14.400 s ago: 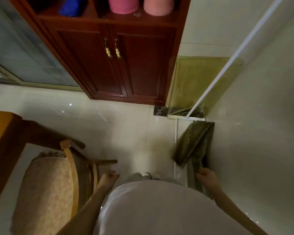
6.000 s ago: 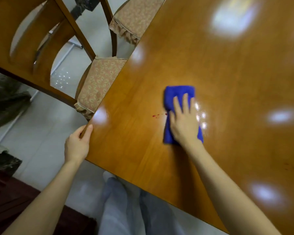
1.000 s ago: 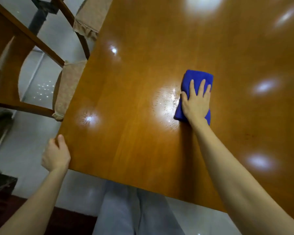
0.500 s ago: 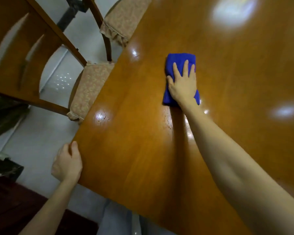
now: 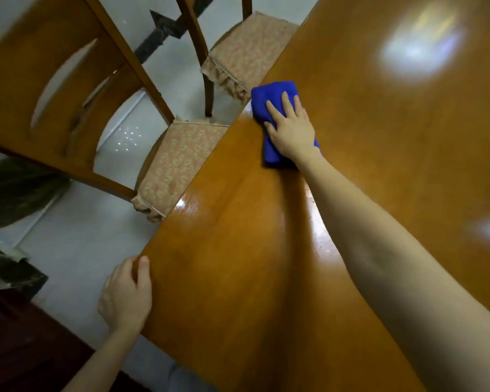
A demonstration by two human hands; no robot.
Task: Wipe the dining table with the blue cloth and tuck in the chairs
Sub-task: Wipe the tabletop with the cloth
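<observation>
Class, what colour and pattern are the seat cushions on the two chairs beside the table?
Beige-pink seat cushions with a small pale leaf-like print, seen in the head view.

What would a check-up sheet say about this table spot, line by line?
Surface: shiny wooden table, bare, with patches of light glare.
Job's things: blue cloth, folded, lying by the table's left edge; near chair and far chair stand along that edge, with their seats mostly showing.
Clutter: nothing seen.
Grips: right hand presses flat on the cloth; left hand holds the table's near corner, thumb on top.
Cables: nothing seen.
Surroundings: pale glossy floor; dark wooden furniture at lower left.
</observation>
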